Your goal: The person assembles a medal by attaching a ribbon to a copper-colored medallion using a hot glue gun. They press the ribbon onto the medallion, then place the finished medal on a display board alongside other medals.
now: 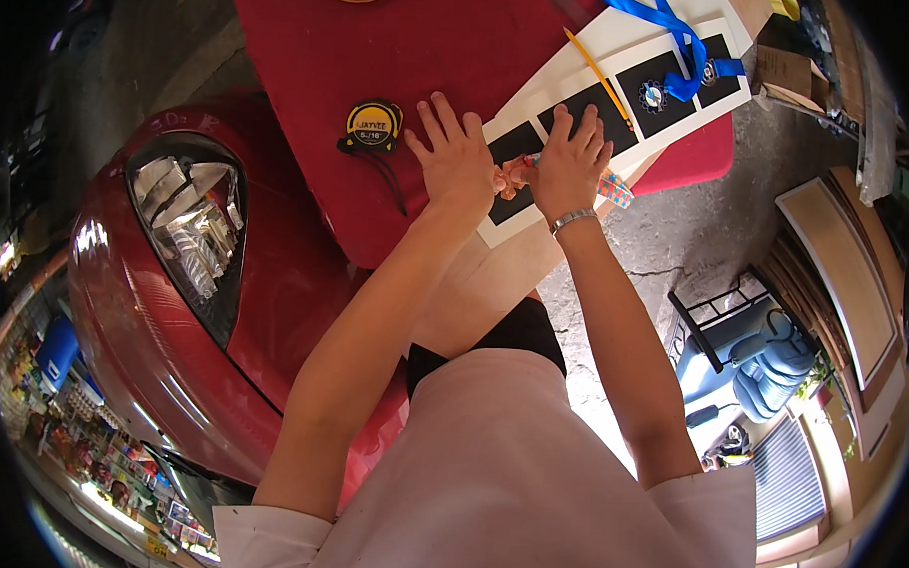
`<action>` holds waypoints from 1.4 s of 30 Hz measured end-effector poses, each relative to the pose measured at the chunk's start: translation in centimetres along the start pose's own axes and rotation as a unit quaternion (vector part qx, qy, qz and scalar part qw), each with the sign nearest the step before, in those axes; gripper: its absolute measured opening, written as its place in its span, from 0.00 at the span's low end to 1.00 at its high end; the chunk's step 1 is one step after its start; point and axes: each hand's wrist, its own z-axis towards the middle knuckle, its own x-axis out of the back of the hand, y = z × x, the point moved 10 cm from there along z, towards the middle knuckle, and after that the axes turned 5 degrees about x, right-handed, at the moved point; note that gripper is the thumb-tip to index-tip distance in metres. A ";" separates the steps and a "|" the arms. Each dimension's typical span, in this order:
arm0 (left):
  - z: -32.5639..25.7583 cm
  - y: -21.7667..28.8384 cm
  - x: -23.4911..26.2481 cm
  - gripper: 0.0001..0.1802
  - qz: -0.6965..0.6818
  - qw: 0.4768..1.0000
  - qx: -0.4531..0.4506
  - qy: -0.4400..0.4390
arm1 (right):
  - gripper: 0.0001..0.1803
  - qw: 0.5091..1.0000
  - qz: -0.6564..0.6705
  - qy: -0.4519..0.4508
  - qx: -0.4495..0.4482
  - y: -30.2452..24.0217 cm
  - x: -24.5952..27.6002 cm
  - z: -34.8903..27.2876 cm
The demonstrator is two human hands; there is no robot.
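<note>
left hand (pixel 457 162) flat, fingers spread, on white board (pixel 582 63) | right hand (pixel 569 168) fingers together pressing patterned strip (pixel 614 187) | yellow tape measure (pixel 372 126) on red cloth (pixel 433 43)

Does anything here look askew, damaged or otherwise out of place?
Mildly odd: the white board with black squares juts past the red cloth's edge, unsupported. Both hands, left hand and right hand, press on it. No damage visible.
</note>
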 end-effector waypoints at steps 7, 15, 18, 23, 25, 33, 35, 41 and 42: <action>0.2 0.1 -0.3 0.50 0.012 1.000 0.004 0.014 | 0.48 1.000 -0.017 0.007 0.000 0.0 -0.4 0.0; 0.1 0.0 -0.1 0.50 0.012 1.000 0.006 0.004 | 0.56 1.000 0.016 -0.011 0.021 0.2 -0.3 -0.1; 0.2 0.2 0.2 0.50 0.009 1.000 0.009 -0.002 | 0.57 0.999 0.043 -0.017 0.021 0.2 -0.1 0.1; 0.2 0.1 0.1 0.48 -0.002 1.000 0.004 0.014 | 0.53 0.999 -0.025 -0.007 0.021 -0.3 -0.4 0.4; 0.3 0.1 -0.2 0.49 -0.007 1.000 0.004 0.015 | 0.52 0.999 -0.047 0.002 0.015 -0.3 -0.7 0.5; 0.1 0.2 -0.3 0.47 0.016 0.999 0.008 0.041 | 0.67 0.999 -0.045 -0.012 0.015 -0.2 -1.7 1.1; 0.1 0.2 0.1 0.48 0.011 0.999 0.012 0.036 | 0.68 0.999 -0.025 -0.034 0.017 -0.1 -1.7 0.9; 0.2 0.3 0.1 0.50 0.013 1.000 0.012 0.013 | 0.60 0.998 0.028 -0.049 0.039 0.0 -1.3 0.3; 0.2 0.2 0.0 0.50 0.011 1.000 0.013 0.012 | 0.60 0.998 0.022 -0.040 0.038 0.0 -1.2 0.3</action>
